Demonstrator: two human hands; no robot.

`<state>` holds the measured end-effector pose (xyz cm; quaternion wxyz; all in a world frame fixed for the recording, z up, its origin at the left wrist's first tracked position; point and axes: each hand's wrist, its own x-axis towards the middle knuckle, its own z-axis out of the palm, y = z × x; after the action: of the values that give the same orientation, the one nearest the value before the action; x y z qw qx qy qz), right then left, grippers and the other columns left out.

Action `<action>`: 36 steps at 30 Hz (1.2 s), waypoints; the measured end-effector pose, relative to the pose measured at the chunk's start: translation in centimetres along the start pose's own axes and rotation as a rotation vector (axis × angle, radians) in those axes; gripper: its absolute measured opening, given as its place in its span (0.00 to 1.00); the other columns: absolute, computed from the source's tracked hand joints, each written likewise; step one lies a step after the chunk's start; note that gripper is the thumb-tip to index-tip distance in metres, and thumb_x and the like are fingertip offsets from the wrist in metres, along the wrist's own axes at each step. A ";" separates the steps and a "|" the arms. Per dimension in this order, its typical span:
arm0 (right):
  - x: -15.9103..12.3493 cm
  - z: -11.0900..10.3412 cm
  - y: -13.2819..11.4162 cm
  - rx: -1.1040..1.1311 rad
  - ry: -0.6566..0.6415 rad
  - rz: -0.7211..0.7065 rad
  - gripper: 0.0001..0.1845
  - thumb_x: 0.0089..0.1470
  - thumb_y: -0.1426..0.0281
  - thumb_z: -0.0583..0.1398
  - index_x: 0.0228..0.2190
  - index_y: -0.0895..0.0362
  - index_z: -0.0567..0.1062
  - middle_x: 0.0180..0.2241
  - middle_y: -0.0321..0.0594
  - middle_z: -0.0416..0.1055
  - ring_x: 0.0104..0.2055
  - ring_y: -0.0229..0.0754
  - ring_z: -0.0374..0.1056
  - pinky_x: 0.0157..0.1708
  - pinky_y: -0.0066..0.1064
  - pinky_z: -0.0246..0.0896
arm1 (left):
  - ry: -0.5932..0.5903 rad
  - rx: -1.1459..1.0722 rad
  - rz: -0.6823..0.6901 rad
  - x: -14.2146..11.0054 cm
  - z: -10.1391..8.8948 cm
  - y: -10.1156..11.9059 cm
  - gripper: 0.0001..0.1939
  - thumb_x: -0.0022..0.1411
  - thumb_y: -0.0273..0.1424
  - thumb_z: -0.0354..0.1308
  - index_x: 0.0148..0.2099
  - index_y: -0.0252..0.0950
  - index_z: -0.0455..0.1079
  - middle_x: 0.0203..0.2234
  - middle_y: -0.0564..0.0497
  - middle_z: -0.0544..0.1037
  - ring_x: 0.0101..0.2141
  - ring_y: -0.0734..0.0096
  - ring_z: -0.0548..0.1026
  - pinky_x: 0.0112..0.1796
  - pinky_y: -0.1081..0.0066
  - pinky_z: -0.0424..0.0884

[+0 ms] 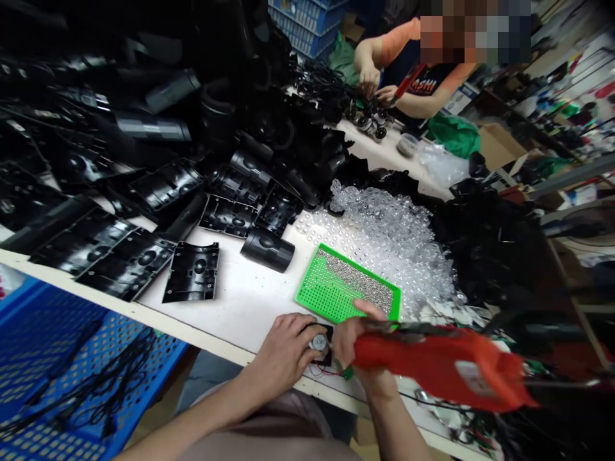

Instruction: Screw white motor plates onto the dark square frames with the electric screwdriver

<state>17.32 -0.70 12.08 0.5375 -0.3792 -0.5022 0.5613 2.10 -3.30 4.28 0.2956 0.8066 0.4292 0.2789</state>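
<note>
My left hand (pixel 281 352) grips a small black square piece carrying a silver round motor (pixel 319 342), with thin red wires (pixel 327 370) trailing from it. My right hand (pixel 358 339) is wrapped around a red-orange soldering gun (pixel 446 365), whose dark metal tip reaches toward the motor. Just above both hands lies a green perforated board (pixel 331 285) covered in small silver bits, and my right fingers nearly touch its lower edge. Whether the tip touches the motor is hidden behind my fingers.
A white table (pixel 240 307) holds black plastic housing halves (pixel 191 272), a black cylinder (pixel 267 248) and a heap of clear plastic domes (pixel 384 237). A blue perforated crate (pixel 62 358) with black cables stands at lower left. A co-worker's hands (pixel 369 80) work at the far side.
</note>
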 end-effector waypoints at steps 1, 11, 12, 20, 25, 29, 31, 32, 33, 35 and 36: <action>1.2 0.4 -0.3 0.062 -0.009 -0.047 0.27 0.51 0.49 0.61 0.48 0.49 0.67 0.15 0.27 0.60 0.14 0.36 0.55 0.16 0.29 0.54 | 0.004 0.001 -0.005 0.0 0.0 0.0 0.15 0.67 0.32 0.53 0.55 0.39 0.65 0.48 0.46 0.72 0.48 0.60 0.67 0.48 0.59 0.65; 9.2 2.1 5.2 0.031 -0.042 -0.106 0.23 0.48 0.48 0.60 0.35 0.54 0.70 0.16 0.26 0.56 0.14 0.33 0.53 0.13 0.25 0.51 | 0.005 -0.017 -0.025 -0.3 0.4 -0.3 0.18 0.65 0.32 0.56 0.57 0.41 0.64 0.50 0.46 0.71 0.50 0.60 0.67 0.49 0.58 0.65; 9.1 1.9 5.6 0.022 -0.052 -0.111 0.22 0.48 0.49 0.60 0.33 0.54 0.70 0.16 0.27 0.57 0.14 0.33 0.53 0.13 0.25 0.51 | -0.001 -0.018 -0.029 -0.3 0.4 -0.3 0.18 0.65 0.32 0.57 0.57 0.41 0.64 0.50 0.46 0.71 0.50 0.59 0.67 0.49 0.58 0.65; 8.9 1.7 6.7 0.033 -0.060 -0.135 0.21 0.49 0.51 0.59 0.38 0.54 0.68 0.16 0.25 0.57 0.13 0.33 0.54 0.13 0.25 0.49 | -0.007 -0.023 -0.045 -0.3 0.3 -0.2 0.18 0.66 0.33 0.55 0.57 0.42 0.64 0.50 0.47 0.71 0.49 0.59 0.67 0.49 0.58 0.65; 8.9 2.3 5.6 0.007 -0.056 -0.120 0.25 0.48 0.52 0.62 0.43 0.53 0.67 0.16 0.25 0.58 0.14 0.33 0.54 0.13 0.25 0.49 | -0.019 -0.014 -0.047 -0.2 0.2 -0.2 0.18 0.65 0.33 0.56 0.57 0.41 0.65 0.50 0.46 0.71 0.50 0.58 0.67 0.49 0.57 0.65; 7.3 2.2 -0.1 0.066 0.088 -0.251 0.25 0.51 0.53 0.60 0.49 0.48 0.66 0.17 0.26 0.58 0.14 0.33 0.53 0.14 0.25 0.51 | -0.003 -0.010 -0.021 -0.1 0.0 -0.2 0.17 0.66 0.34 0.54 0.57 0.40 0.65 0.50 0.45 0.71 0.49 0.59 0.68 0.48 0.58 0.65; 5.5 1.8 -2.7 0.108 0.096 -0.254 0.28 0.51 0.52 0.61 0.52 0.48 0.65 0.17 0.26 0.59 0.14 0.33 0.53 0.14 0.26 0.52 | 0.016 -0.009 -0.011 -0.1 0.0 -0.2 0.16 0.67 0.33 0.52 0.57 0.40 0.65 0.50 0.45 0.72 0.49 0.59 0.68 0.48 0.58 0.65; 4.5 1.6 -3.4 0.116 0.095 -0.235 0.29 0.51 0.52 0.61 0.52 0.48 0.65 0.17 0.26 0.59 0.13 0.33 0.53 0.14 0.27 0.51 | 0.024 -0.007 -0.010 -0.1 0.1 -0.2 0.16 0.68 0.33 0.52 0.57 0.40 0.65 0.49 0.45 0.72 0.49 0.59 0.68 0.48 0.58 0.65; 3.4 1.4 -3.8 0.116 0.101 -0.212 0.30 0.51 0.51 0.61 0.53 0.49 0.66 0.16 0.27 0.59 0.13 0.34 0.53 0.14 0.27 0.51 | 0.026 -0.005 -0.009 -0.1 0.1 -0.3 0.16 0.68 0.33 0.51 0.57 0.40 0.65 0.49 0.45 0.72 0.49 0.60 0.68 0.48 0.58 0.65; 1.3 1.0 -3.2 0.103 0.131 -0.176 0.30 0.51 0.50 0.61 0.52 0.49 0.67 0.16 0.27 0.59 0.13 0.33 0.52 0.14 0.27 0.50 | 0.027 -0.002 -0.005 -0.1 0.3 -0.4 0.16 0.68 0.33 0.51 0.57 0.40 0.65 0.49 0.45 0.72 0.49 0.59 0.68 0.49 0.58 0.65; 0.5 0.9 -2.5 0.092 0.151 -0.173 0.30 0.51 0.49 0.61 0.51 0.49 0.68 0.16 0.27 0.58 0.13 0.33 0.52 0.13 0.27 0.49 | 0.027 -0.003 -0.001 -0.1 0.3 -0.4 0.16 0.68 0.33 0.51 0.57 0.40 0.65 0.49 0.45 0.72 0.50 0.59 0.68 0.49 0.58 0.65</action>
<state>16.96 -0.55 14.77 0.6369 -0.3505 -0.4649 0.5053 2.08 -3.29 3.73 0.2911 0.8021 0.4331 0.2904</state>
